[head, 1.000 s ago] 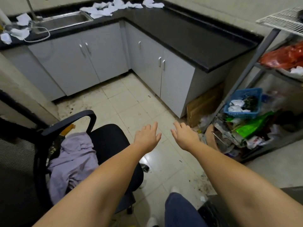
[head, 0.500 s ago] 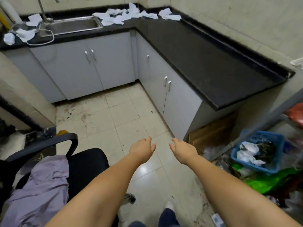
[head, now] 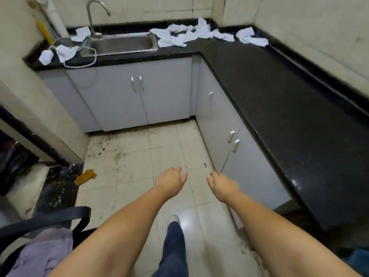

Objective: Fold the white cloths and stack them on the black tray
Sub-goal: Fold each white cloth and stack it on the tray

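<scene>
We have turned away from the wire shelf rack and its blue basket, which were beside us a second ago and are now out of sight, and the whole L-shaped black stone countertop (head: 279, 100) has swung into view ahead. Our left hand (head: 171, 181) and right hand (head: 222, 186) are stretched forward over the pale tiled floor (head: 135, 166), fingers loosely spread, each empty and touching nothing. The crumpled white cloths (head: 185, 35) lie scattered along the far stretch of the counter, most of them just right of the steel sink (head: 119, 44), one more (head: 250, 38) in the far corner and a few (head: 61, 51) to the sink's left. They are well apart from our hands, so we judge that we are walking toward them and that no folding has begun. We see no black tray anywhere here, so we cannot tell where the stack is to go. The black office chair (head: 46, 218) with a lilac garment (head: 44, 252) draped on it has slipped to the lower left, behind our line of travel.
</scene>
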### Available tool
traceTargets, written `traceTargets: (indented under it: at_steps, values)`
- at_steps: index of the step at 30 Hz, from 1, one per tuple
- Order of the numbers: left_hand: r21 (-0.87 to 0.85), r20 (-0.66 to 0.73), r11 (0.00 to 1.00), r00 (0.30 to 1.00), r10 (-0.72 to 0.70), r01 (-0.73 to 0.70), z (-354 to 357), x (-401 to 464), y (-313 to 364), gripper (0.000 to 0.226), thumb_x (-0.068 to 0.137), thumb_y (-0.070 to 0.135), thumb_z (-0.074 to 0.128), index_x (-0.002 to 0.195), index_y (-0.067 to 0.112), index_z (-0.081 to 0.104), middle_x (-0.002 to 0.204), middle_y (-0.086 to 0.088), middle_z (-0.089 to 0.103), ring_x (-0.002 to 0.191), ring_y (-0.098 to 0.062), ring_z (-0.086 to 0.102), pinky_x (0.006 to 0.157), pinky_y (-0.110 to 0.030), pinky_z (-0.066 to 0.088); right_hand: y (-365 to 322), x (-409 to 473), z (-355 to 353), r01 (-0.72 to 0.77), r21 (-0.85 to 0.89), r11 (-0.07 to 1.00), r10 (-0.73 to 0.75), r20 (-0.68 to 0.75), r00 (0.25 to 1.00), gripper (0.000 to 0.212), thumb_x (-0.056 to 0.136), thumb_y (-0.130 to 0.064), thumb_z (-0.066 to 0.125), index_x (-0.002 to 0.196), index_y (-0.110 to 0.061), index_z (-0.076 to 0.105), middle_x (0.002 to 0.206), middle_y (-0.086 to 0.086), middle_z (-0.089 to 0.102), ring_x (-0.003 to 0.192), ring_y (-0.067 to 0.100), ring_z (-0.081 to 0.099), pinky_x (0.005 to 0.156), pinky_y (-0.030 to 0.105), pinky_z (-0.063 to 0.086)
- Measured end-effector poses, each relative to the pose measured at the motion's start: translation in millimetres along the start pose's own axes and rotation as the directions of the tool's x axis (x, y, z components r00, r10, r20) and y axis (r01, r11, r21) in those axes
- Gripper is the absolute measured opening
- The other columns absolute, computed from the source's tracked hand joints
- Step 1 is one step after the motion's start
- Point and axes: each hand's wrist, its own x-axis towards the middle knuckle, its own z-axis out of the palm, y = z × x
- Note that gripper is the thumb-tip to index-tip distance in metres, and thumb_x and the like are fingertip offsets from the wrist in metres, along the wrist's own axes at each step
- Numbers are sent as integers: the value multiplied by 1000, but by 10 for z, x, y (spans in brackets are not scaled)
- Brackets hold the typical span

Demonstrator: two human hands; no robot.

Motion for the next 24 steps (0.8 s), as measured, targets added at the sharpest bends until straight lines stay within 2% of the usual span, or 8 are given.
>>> traceTargets:
  at_steps: [5, 10, 15, 19, 24]
  values:
    - [45, -2, 999, 1000, 17, -17, -720, 1054, -270, 45, 101, 41, 26, 132, 13, 42, 131, -12, 51, 119, -30, 49, 91, -39, 42, -267, 1054, -619, -14, 33, 999, 15, -26, 1000, 40, 103, -36, 22, 125, -10, 43, 127, 15, 52, 112, 33, 54, 84, 37, 42]
    - [84, -24, 995, 998, 56, -54, -1413, 2037, -379, 45, 101, 42, 27, 129, 12, 44, 129, -13, 53, 118, -30, 50, 92, -41, 43, -447, 1967, -1224, -31, 55, 998, 34, -62, 997, 41, 103, -37, 22, 124, -9, 43, 125, 15, 52, 111, 34, 54, 83, 37, 42]
    - [88, -17, 990, 993, 113, -112, -1891, 2988, -240, 46, 100, 43, 27, 128, 12, 46, 128, -13, 54, 118, -31, 50, 93, -41, 43, -487, 2843, -1754, -29, 85, 996, 39, -117, 992, 42, 103, -38, 23, 128, -11, 43, 128, 14, 52, 114, 34, 53, 88, 39, 43]
    - [135, -49, 977, 984, 174, -166, -2284, 3895, -28, 46, 100, 43, 28, 128, 11, 46, 128, -14, 53, 119, -31, 49, 93, -41, 42, -419, 3622, -2236, -14, 79, 997, 29, -193, 981, 41, 103, -38, 25, 125, -9, 45, 124, 16, 54, 111, 35, 55, 84, 39, 43]
    - [139, -55, 966, 972, 229, -220, -2873, 5094, 352, 45, 101, 43, 27, 123, 10, 47, 125, -14, 54, 115, -31, 51, 90, -43, 44, -192, 4664, -3093, 1, 101, 995, 30, -304, 952, 41, 102, -39, 25, 126, -12, 45, 124, 14, 53, 109, 34, 56, 87, 43, 46]
